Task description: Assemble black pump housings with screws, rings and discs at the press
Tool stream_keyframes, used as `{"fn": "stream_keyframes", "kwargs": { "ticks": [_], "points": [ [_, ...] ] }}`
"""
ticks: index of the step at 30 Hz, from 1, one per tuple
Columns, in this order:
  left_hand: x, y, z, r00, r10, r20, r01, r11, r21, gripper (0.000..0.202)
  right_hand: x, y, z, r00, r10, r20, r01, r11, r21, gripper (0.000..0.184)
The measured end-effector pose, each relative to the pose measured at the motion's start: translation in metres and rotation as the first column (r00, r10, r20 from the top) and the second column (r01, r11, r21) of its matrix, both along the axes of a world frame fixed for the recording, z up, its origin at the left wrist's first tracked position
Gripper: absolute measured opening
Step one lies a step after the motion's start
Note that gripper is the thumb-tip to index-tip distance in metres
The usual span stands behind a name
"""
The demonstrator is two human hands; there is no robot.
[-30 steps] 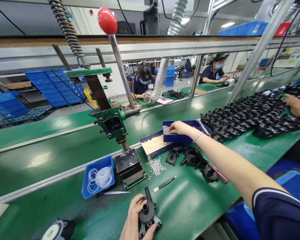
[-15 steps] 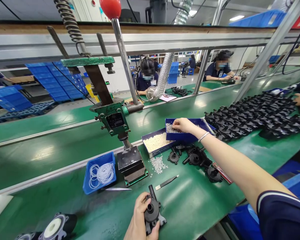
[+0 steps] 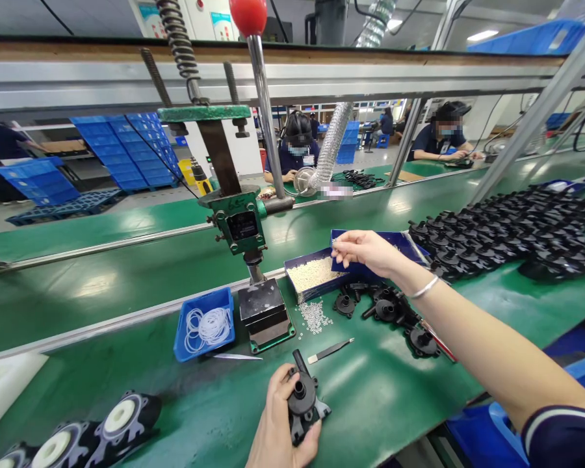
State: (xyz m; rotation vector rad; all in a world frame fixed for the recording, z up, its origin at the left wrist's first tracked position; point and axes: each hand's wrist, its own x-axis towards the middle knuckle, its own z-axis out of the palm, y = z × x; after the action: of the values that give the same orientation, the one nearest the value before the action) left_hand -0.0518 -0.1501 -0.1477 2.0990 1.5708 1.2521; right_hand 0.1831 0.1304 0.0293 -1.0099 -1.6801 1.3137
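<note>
My left hand (image 3: 283, 416) is wrapped round a black pump housing (image 3: 302, 393), its round face up and its pipe pointing away from me. With thumb and fingers pinched, my right hand (image 3: 358, 251) hovers at the near left part of a dark blue tray (image 3: 394, 242). A tiny piece seems to show at those fingertips, too small to make out. Beside that tray is another blue tray of cream-coloured small parts (image 3: 312, 274). Small white rings (image 3: 314, 316) lie loose in front of it. Tweezers (image 3: 330, 351) rest just beyond the housing.
A green hand press (image 3: 241, 224) with a black block (image 3: 262, 302) stands left of centre. Near it sits a blue bin (image 3: 205, 325) of white rubber rings. Black housings lie at lower left (image 3: 119, 419), beside the trays (image 3: 385, 311) and in rows at right (image 3: 507, 231). Co-workers sit opposite.
My right hand has lifted out of the small metal parts in the blue tray, fingers pinched. My left hand still holds the pump housing. The view has swung left.
</note>
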Motion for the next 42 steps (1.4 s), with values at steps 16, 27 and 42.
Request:
{"fn": "stream_keyframes", "kwargs": {
  "ticks": [16,27,42],
  "points": [
    [-0.012,0.043,0.098,0.993,0.111,0.035,-0.116,0.967,0.229,0.025,-0.079,-0.141,-0.046,0.866,0.338,-0.368,-0.490,0.716,-0.497,0.031],
    [-0.013,0.039,0.097,0.990,0.140,0.027,-0.143,0.968,0.206,0.013,-0.083,-0.149,-0.065,0.861,0.321,-0.394,-0.492,0.721,-0.488,0.033],
    [-0.043,0.002,0.111,0.989,0.055,-0.139,-0.049,0.998,0.044,0.015,-0.059,-0.144,-0.058,0.924,0.329,-0.198,-0.383,0.820,-0.426,0.033]
  ]
}}
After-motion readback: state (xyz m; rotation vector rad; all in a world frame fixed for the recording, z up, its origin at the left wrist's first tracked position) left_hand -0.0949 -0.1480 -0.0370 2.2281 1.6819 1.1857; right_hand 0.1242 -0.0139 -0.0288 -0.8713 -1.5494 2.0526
